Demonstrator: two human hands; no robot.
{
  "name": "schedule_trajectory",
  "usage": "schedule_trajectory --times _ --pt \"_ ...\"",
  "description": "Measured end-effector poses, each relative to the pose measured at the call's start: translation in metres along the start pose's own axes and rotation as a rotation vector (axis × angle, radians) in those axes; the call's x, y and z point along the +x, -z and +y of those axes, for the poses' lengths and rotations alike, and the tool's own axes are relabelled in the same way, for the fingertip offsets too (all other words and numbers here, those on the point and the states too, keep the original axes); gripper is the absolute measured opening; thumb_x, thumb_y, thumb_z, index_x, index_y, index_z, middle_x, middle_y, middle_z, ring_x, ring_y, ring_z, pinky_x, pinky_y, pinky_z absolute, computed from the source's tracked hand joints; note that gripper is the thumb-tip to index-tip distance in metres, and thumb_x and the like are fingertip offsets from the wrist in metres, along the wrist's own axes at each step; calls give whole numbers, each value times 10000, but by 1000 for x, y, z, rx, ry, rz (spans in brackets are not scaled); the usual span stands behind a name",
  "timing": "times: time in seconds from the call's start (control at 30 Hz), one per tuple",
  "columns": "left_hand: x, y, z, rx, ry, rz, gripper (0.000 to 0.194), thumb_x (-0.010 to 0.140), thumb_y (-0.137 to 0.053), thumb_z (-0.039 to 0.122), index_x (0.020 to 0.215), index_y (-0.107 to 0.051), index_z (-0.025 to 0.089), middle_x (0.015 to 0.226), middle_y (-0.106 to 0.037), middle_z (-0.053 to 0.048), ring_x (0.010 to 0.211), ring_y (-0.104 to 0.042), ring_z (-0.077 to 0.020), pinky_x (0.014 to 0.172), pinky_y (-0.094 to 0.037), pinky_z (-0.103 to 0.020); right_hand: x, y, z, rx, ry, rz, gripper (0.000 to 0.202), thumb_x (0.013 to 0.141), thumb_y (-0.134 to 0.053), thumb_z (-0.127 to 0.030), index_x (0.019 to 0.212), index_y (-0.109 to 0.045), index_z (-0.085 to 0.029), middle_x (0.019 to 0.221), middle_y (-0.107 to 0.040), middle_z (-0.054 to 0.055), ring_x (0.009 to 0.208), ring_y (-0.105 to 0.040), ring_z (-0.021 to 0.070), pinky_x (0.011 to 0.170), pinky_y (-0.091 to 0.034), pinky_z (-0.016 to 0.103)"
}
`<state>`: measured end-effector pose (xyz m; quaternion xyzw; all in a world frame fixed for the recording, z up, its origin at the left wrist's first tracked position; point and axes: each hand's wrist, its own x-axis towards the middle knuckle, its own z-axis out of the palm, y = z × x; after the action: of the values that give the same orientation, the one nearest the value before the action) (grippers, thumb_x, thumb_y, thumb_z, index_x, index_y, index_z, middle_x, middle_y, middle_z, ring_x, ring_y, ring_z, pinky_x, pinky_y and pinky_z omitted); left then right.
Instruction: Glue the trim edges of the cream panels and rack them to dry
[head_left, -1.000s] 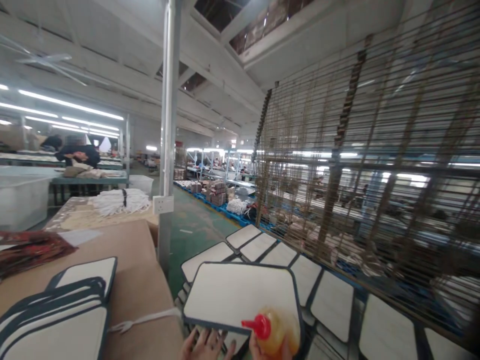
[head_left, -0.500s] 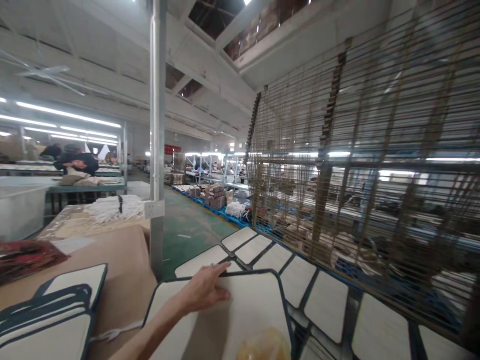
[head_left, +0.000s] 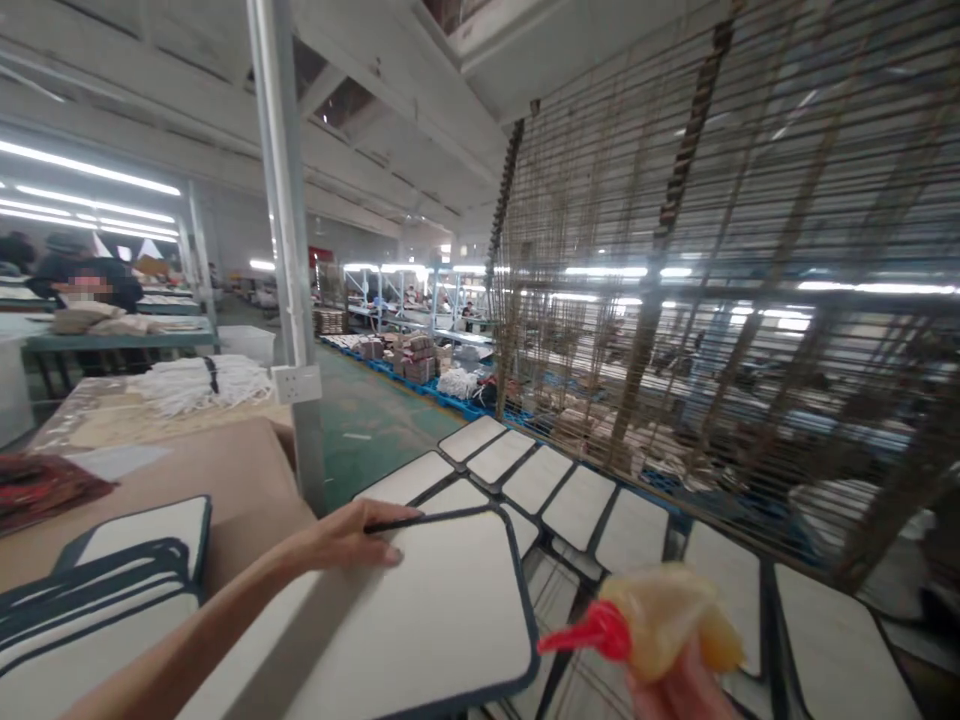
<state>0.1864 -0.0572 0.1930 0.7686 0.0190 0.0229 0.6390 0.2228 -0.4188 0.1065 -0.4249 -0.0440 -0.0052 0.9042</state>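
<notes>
Open air lies above the row of white dark-edged panels (head_left: 577,505) laid flat ahead. To the right, the tall wire drying rack (head_left: 720,300) walls off that side. To the left, the grey metal post (head_left: 289,250) stands beside the brown cardboard-covered table (head_left: 225,470), where stacked panels (head_left: 97,610) fill the near corner.

Lower centre: panel (head_left: 442,620) lies flat; left hand (head_left: 349,538) rests on its far left corner.
Lower right: right hand (head_left: 679,692) grips glue bottle (head_left: 660,625), nozzle pointing left, over the row of panels (head_left: 577,505).
Lower left: stack of panels (head_left: 97,600) on the counter (head_left: 225,475).
Centre left: post (head_left: 289,250) behind the counter.
Right half: wire rack (head_left: 712,250) behind the row.
Upper left: person (head_left: 86,285) at a far bench.
</notes>
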Motion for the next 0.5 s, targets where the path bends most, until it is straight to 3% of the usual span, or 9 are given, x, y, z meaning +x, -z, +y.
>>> schedule_trajectory --times 0.07,0.17,0.33,0.5 --pt "-8 7 3 81 -2 -224 459 521 -789 259 970 -726 182 860 -724 -28 841 -638 -266 721 -514 -289 13 -19 -19 30 53 221 406 550 -782 -476 900 -682 -297 942 -699 33 892 -634 246 823 -507 405" --pt "-18 13 10 131 9 -430 421 645 -718 296 1043 -701 158 970 -706 -60 900 -626 -271 761 -502 -288 28 -51 -37 0 153 197 558 404 -854 -404 921 -675 -293 957 -690 9 925 -610 242 1007 -341 472" --pt "-31 18 21 82 114 -429 434 613 -744 294 1022 -706 153 945 -710 -51 869 -640 -259 749 -507 -275 38 -68 -35 -116 209 53 571 415 -858 -348 952 -670 -295 755 -688 8 785 -627 219 929 -400 484" --pt "-36 21 23 13 68 -411 394 584 -765 269 952 -727 132 894 -717 -72 820 -648 -281 727 -518 -313 41 -65 -33 -162 225 -2 510 428 -848 -338 909 -685 -285 679 -680 20 670 -626 217 837 -462 484"
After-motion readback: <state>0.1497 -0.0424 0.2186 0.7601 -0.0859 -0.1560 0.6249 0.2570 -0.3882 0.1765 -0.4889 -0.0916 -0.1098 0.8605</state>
